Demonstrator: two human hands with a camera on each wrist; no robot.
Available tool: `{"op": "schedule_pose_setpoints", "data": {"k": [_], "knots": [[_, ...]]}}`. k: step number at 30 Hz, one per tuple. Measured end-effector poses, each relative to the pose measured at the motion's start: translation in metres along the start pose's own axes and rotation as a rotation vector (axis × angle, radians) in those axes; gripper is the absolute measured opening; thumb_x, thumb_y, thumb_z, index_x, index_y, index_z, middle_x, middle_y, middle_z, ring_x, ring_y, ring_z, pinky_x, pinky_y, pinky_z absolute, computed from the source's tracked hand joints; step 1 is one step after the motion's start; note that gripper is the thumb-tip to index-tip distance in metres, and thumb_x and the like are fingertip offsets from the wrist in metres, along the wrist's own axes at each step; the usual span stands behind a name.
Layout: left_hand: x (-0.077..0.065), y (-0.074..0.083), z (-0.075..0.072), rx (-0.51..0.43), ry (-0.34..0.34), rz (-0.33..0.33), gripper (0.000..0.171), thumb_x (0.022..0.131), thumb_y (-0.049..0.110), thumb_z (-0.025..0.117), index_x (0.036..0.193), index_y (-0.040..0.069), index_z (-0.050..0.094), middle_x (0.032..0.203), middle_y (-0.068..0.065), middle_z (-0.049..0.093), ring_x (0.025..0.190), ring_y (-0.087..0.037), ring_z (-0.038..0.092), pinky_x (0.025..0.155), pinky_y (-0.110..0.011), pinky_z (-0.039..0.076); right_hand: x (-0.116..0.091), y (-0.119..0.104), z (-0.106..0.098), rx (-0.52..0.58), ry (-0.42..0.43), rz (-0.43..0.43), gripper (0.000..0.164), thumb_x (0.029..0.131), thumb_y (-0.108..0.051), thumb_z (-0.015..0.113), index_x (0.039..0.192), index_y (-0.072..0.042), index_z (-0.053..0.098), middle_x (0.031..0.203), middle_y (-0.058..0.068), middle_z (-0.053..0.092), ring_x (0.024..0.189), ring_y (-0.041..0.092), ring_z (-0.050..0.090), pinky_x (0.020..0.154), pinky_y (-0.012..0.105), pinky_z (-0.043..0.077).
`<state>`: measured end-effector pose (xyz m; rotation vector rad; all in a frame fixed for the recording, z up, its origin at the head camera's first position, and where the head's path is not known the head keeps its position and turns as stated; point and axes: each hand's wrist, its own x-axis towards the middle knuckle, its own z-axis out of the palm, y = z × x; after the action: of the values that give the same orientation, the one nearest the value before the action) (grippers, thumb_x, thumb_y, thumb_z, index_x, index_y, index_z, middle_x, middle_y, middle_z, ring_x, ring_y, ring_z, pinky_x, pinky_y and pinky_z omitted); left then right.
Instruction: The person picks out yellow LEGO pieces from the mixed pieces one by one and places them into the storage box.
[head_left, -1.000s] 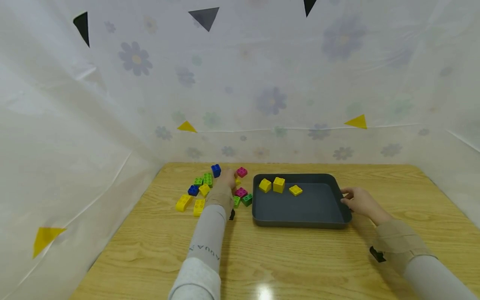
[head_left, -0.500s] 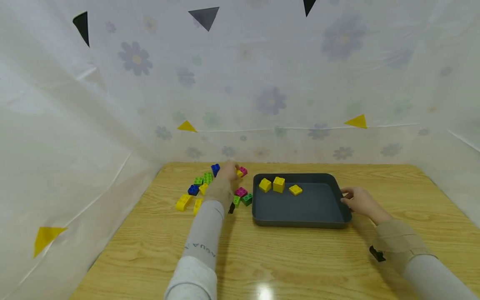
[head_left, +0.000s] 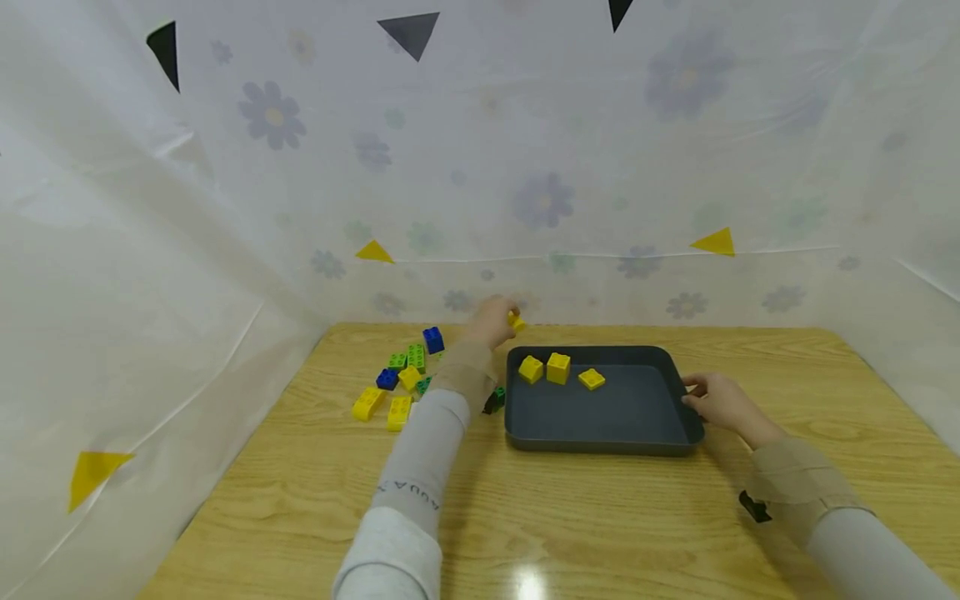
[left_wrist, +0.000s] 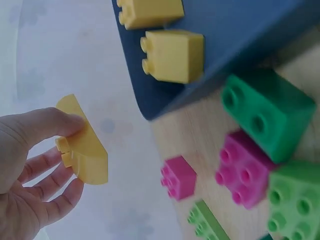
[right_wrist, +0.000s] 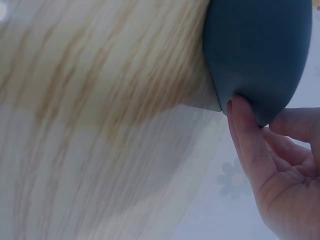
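Note:
My left hand [head_left: 492, 321] is raised at the table's back edge, just off the tray's far left corner. Between its thumb and fingers it pinches a yellow toy building brick [left_wrist: 92, 150], which has a curved side and studs towards the palm. At the right, my right hand [head_left: 723, 406] grips the side of the dark grey tray [head_left: 615, 417], thumb and fingers on its rim [right_wrist: 252, 100]. Inside the tray's far part lie a yellow sloped brick [head_left: 531, 369], a yellow block [head_left: 558, 368] and a flat yellow brick [head_left: 592, 379].
Left of the tray, loose bricks are spread: blue [head_left: 432, 339], light green [head_left: 416, 357], yellow [head_left: 367, 403], dark green [left_wrist: 270, 115] and pink [left_wrist: 245, 167]. My left forearm hides some in the head view. A patterned white sheet [head_left: 540, 167] hangs behind the wooden table [head_left: 585, 525].
My left hand has lifted away from the brick pile with a yellow brick, moving right and farther back. The right hand and the tray have stayed put.

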<state>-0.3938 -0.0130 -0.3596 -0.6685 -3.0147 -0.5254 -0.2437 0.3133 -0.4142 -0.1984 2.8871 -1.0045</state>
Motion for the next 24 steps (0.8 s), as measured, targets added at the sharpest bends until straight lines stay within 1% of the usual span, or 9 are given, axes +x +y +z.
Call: {"op": "schedule_pose_setpoints", "data": {"k": [4, 8, 12, 15, 17, 21, 24], "knots": [[0.002, 0.022, -0.002, 0.015, -0.004, 0.045, 0.037, 0.083, 0.01, 0.067, 0.119, 0.009, 0.059, 0.116, -0.007, 0.054, 0.105, -0.02, 0.051, 0.085, -0.027, 0.046, 0.0, 0.001, 0.0, 0.006, -0.003, 0.009, 0.039, 0.089, 0.0, 0.052, 0.12, 0.022, 0.042, 0.092, 0.031, 0.057, 0.07, 0.028, 0.061, 0.059, 0.035, 0.053], [0.003, 0.045, -0.002, 0.068, -0.016, 0.095, 0.035, 0.083, 0.013, 0.067, 0.117, 0.011, 0.06, 0.117, -0.006, 0.054, 0.106, -0.019, 0.051, 0.087, -0.025, 0.045, 0.0, 0.002, -0.001, 0.013, -0.003, 0.009, 0.039, 0.089, 0.0, 0.052, 0.119, 0.023, 0.042, 0.092, 0.032, 0.057, 0.07, 0.028, 0.062, 0.059, 0.035, 0.053], [0.007, 0.065, 0.005, 0.097, -0.031, 0.151, 0.034, 0.083, 0.013, 0.067, 0.117, 0.011, 0.061, 0.117, -0.005, 0.055, 0.106, -0.017, 0.05, 0.089, -0.023, 0.043, 0.0, 0.002, -0.001, 0.009, -0.005, 0.01, 0.039, 0.089, 0.0, 0.052, 0.12, 0.022, 0.042, 0.093, 0.032, 0.057, 0.07, 0.028, 0.062, 0.059, 0.035, 0.053], [0.01, 0.078, 0.011, 0.087, -0.061, 0.197, 0.035, 0.083, 0.012, 0.067, 0.118, 0.011, 0.06, 0.116, -0.005, 0.054, 0.105, -0.016, 0.05, 0.087, -0.022, 0.044, -0.001, 0.002, -0.001, 0.004, -0.006, 0.012, 0.039, 0.089, 0.0, 0.052, 0.12, 0.022, 0.042, 0.093, 0.032, 0.057, 0.071, 0.028, 0.062, 0.059, 0.035, 0.052], [0.011, 0.087, 0.015, 0.102, -0.076, 0.237, 0.035, 0.083, 0.013, 0.067, 0.118, 0.011, 0.06, 0.116, -0.004, 0.054, 0.105, -0.016, 0.05, 0.087, -0.022, 0.043, -0.002, 0.001, -0.001, 0.003, -0.007, 0.013, 0.039, 0.089, -0.001, 0.052, 0.12, 0.022, 0.043, 0.093, 0.032, 0.057, 0.071, 0.029, 0.061, 0.059, 0.035, 0.052], [0.011, 0.105, 0.021, 0.111, -0.106, 0.303, 0.035, 0.084, 0.013, 0.066, 0.119, 0.011, 0.06, 0.116, -0.004, 0.054, 0.106, -0.016, 0.049, 0.086, -0.02, 0.042, -0.003, 0.001, -0.001, 0.004, -0.006, 0.016, 0.039, 0.089, -0.001, 0.052, 0.12, 0.022, 0.043, 0.094, 0.032, 0.057, 0.072, 0.029, 0.061, 0.059, 0.035, 0.052], [0.008, 0.116, 0.025, 0.12, -0.131, 0.328, 0.036, 0.085, 0.015, 0.066, 0.12, 0.013, 0.06, 0.114, -0.003, 0.053, 0.102, -0.015, 0.048, 0.083, -0.018, 0.042, -0.003, 0.001, -0.001, 0.012, -0.007, 0.012, 0.04, 0.089, 0.0, 0.051, 0.12, 0.022, 0.042, 0.094, 0.032, 0.057, 0.072, 0.03, 0.061, 0.059, 0.035, 0.053]]}}
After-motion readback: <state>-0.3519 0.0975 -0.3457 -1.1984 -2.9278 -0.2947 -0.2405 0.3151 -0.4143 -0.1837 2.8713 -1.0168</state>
